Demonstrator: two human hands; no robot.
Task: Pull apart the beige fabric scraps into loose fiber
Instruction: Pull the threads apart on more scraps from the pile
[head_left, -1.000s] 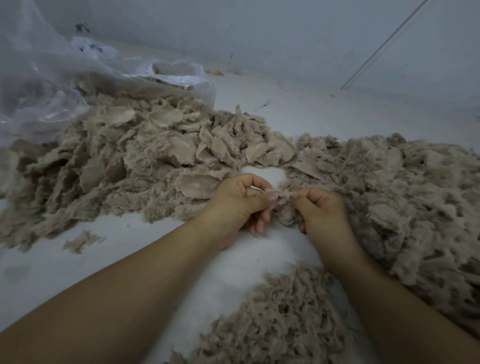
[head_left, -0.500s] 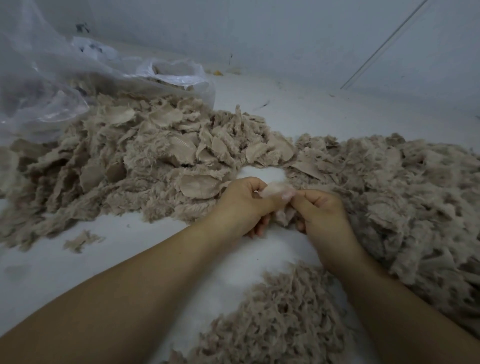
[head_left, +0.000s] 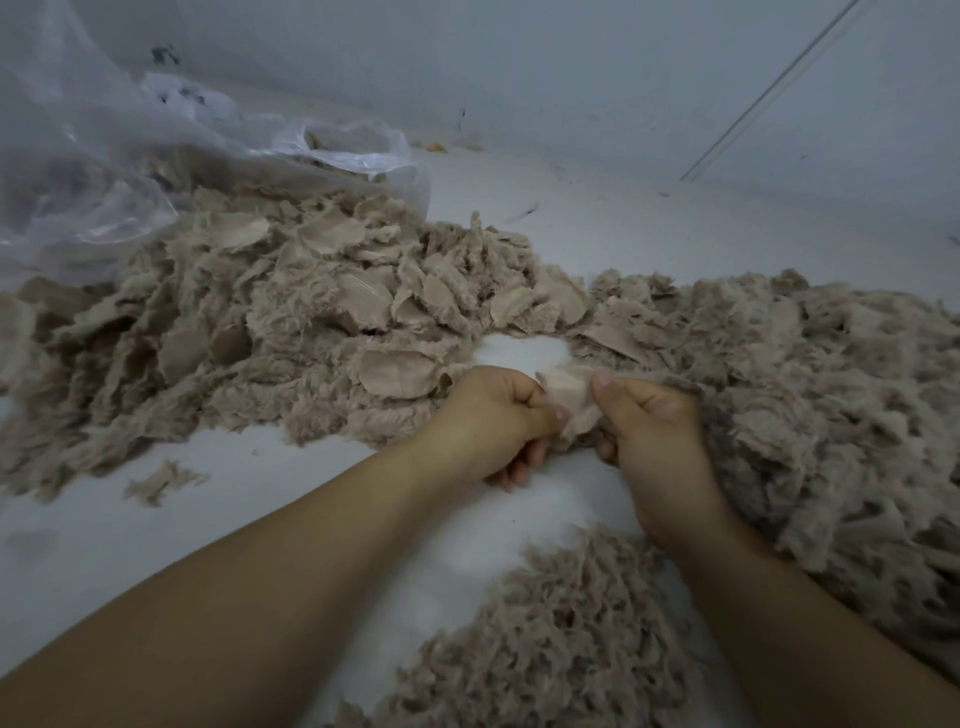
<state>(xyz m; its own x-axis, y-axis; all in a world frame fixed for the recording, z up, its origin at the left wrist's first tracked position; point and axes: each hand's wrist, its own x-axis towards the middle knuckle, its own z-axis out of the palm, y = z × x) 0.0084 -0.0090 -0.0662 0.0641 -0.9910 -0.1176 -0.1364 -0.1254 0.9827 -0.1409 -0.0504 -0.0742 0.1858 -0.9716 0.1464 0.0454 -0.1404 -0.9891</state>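
Left hand: the left hand (head_left: 485, 421) is curled, thumb and fingers pinching the left edge of the scrap (head_left: 566, 397); the grip sits at the edge, by my reading so the weave can be drawn sideways.

Right hand: the right hand (head_left: 649, 431) pinches the opposite edge, thumb on top, lower fingers folded under the fringe. The two hands are close together, apart only by the width of the scrap between them.

Scrap: held just above the floor (head_left: 260, 519), in front of the small bare patch between the heaps; its smooth face is turned up and towards the camera (fringe hangs below).

Unworked pile: the scrap pile (head_left: 291, 322) lies to the left and behind the hands, within easy reach of the left hand; flat pieces are visible in it.

Worked fiber: the fiber heap (head_left: 810, 395) spreads to the right, touching the right hand's side, and a second fiber mound (head_left: 561, 634) lies near the person between the forearms; judged as drop zones placed so that the hands need hardly travel.

Bag: a clear bag (head_left: 104, 171) lies at far left behind the pile, mouth open towards it, more scraps inside (likely the source).

Stray: one tuft (head_left: 161, 480) lies alone on the floor, left of the left forearm.

Change from half a second ago: the scrap is spread wider between the hands and shows more of its smooth face; the thumbs have moved further apart. Piles and bag unchanged.

Progress: judged partway; many whole scraps remain.
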